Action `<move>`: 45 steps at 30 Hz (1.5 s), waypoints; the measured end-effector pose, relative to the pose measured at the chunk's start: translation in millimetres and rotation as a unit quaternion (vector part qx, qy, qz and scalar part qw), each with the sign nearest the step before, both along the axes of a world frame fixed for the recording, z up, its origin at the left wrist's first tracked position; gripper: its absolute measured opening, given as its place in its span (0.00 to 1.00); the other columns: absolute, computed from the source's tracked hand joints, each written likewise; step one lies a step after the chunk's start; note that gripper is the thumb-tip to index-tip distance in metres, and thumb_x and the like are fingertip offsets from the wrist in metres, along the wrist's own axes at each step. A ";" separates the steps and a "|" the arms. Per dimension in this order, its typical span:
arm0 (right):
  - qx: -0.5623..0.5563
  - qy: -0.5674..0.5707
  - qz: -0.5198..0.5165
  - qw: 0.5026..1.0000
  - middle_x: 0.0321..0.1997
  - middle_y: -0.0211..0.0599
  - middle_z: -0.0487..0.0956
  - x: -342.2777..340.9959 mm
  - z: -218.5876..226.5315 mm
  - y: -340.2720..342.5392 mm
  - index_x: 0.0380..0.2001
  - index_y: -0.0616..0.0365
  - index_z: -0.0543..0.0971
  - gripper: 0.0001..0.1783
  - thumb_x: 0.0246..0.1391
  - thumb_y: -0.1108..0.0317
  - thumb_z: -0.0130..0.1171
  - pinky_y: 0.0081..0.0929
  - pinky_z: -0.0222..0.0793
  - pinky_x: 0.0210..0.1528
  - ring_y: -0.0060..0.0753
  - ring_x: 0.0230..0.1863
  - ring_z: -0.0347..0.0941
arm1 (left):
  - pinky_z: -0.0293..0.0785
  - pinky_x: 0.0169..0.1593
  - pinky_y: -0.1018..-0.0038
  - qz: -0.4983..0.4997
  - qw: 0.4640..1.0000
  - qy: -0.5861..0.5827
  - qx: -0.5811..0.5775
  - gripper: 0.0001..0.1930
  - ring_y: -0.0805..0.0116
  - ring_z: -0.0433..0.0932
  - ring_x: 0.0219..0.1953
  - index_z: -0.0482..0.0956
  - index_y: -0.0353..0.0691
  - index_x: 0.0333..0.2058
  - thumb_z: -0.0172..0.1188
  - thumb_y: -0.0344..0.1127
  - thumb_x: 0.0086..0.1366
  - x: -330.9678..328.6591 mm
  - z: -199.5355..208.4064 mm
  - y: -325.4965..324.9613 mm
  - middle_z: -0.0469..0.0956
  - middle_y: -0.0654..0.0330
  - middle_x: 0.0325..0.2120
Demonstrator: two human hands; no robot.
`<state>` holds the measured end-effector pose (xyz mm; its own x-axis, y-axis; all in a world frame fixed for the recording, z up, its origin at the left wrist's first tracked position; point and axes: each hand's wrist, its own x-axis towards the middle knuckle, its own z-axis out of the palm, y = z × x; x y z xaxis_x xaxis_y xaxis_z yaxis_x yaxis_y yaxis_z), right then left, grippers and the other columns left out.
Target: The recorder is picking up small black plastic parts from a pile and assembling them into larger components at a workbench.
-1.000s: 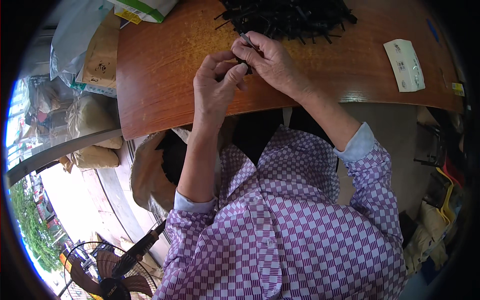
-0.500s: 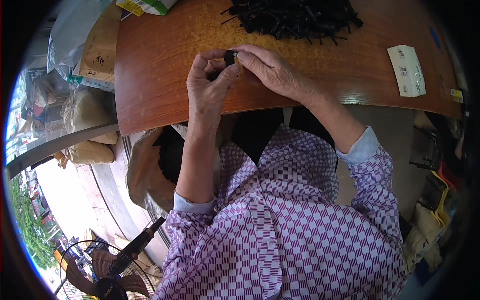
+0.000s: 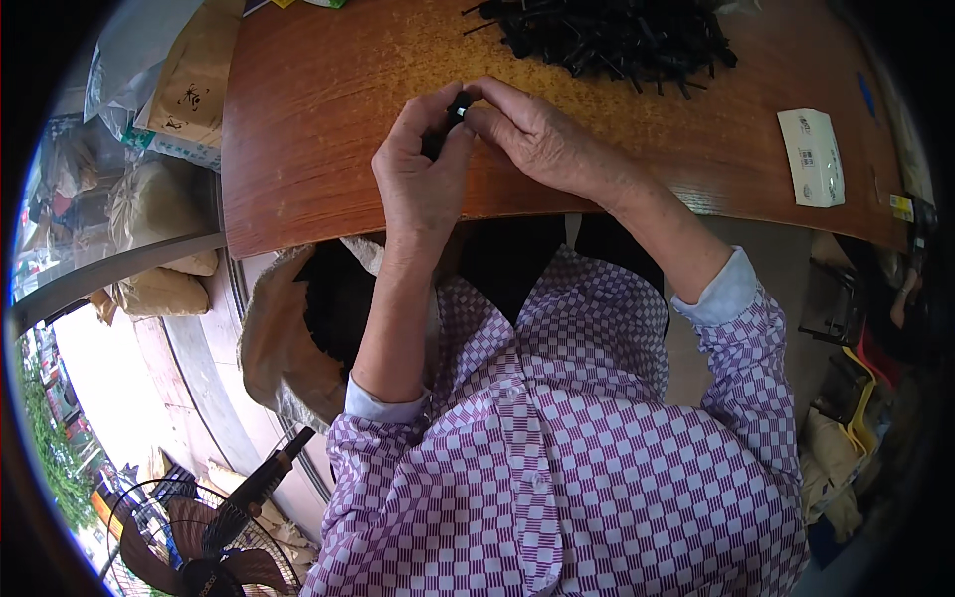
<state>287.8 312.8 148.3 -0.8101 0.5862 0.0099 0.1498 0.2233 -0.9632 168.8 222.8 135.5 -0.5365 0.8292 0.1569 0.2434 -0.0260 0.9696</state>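
Both hands meet above the near part of the wooden table (image 3: 328, 149). My left hand (image 3: 423, 164) is closed around a small black piece (image 3: 458, 103) with a pale, shiny end, its exact kind too small to make out. The thumb and fingers of my right hand (image 3: 527, 129) pinch at that same piece from the right side. Part of the black piece is hidden in the left palm. Beyond the hands, a heap of black strip-like pieces (image 3: 617, 40) lies at the table's far side.
A white printed packet (image 3: 812, 159) lies on the table's right. Below the table's left edge stands an open sack (image 3: 274, 348) with dark contents. A fan (image 3: 199, 547) is at the lower left. Paper and plastic bags (image 3: 194, 90) stand left of the table; a yellow-edged item (image 3: 863, 398) is at right.
The right fingers have shifted on the small black piece, which has turned so its pale end faces up between the fingertips. The whole view has tilted slightly.
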 end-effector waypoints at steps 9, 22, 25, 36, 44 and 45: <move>0.039 0.025 -0.031 0.998 0.23 0.28 0.71 -11.8 -14.5 2.9 0.49 0.58 0.71 0.17 0.64 0.59 0.46 0.19 0.64 0.25 0.16 0.24 0.66 | 0.73 0.34 0.81 0.011 0.999 0.053 -0.005 0.15 0.76 0.76 0.32 0.75 0.38 0.45 0.57 0.21 0.58 -3.4 -1.1 6.6 0.77 0.62 0.31; -0.139 0.162 0.014 0.977 0.26 0.26 0.76 21.8 -0.4 17.9 0.42 0.55 0.73 0.11 0.63 0.61 0.49 0.09 0.58 0.17 0.09 0.17 0.63 | 0.65 0.25 0.86 -0.076 0.931 -0.353 0.054 0.16 0.77 0.73 0.27 0.69 0.37 0.51 0.54 0.27 0.64 -3.9 25.1 4.5 0.75 0.61 0.31; -0.238 0.174 0.022 0.955 0.24 0.23 0.74 26.4 6.0 20.8 0.41 0.54 0.73 0.11 0.61 0.60 0.52 0.08 0.54 0.15 0.09 0.17 0.62 | 0.65 0.25 0.86 -0.112 0.931 -0.348 0.027 0.17 0.78 0.73 0.27 0.70 0.37 0.52 0.54 0.27 0.64 1.6 30.6 5.8 0.75 0.62 0.31; -0.197 0.110 0.042 0.973 0.20 0.16 0.66 25.7 3.6 18.9 0.35 0.51 0.75 0.10 0.59 0.58 0.55 0.09 0.49 0.17 0.07 0.17 0.55 | 0.69 0.27 0.83 -0.146 0.985 -0.040 -0.078 0.21 0.79 0.73 0.25 0.68 0.36 0.54 0.54 0.22 0.61 15.7 37.5 0.9 0.74 0.65 0.29; -0.132 0.046 0.035 0.990 0.20 0.21 0.66 10.5 5.0 3.3 0.36 0.56 0.74 0.14 0.63 0.56 0.49 0.15 0.58 0.24 0.13 0.22 0.61 | 0.71 0.29 0.81 -0.116 0.989 -0.069 -0.064 0.19 0.77 0.73 0.25 0.65 0.37 0.51 0.52 0.21 0.62 -5.6 24.9 -9.8 0.73 0.60 0.29; -0.073 0.027 0.049 0.996 0.21 0.24 0.67 7.1 -0.2 3.6 0.36 0.57 0.73 0.14 0.63 0.57 0.48 0.17 0.60 0.25 0.15 0.23 0.63 | 0.71 0.29 0.81 -0.123 0.988 -0.070 -0.063 0.17 0.77 0.73 0.26 0.65 0.37 0.50 0.51 0.21 0.62 -8.9 24.4 -10.9 0.72 0.60 0.29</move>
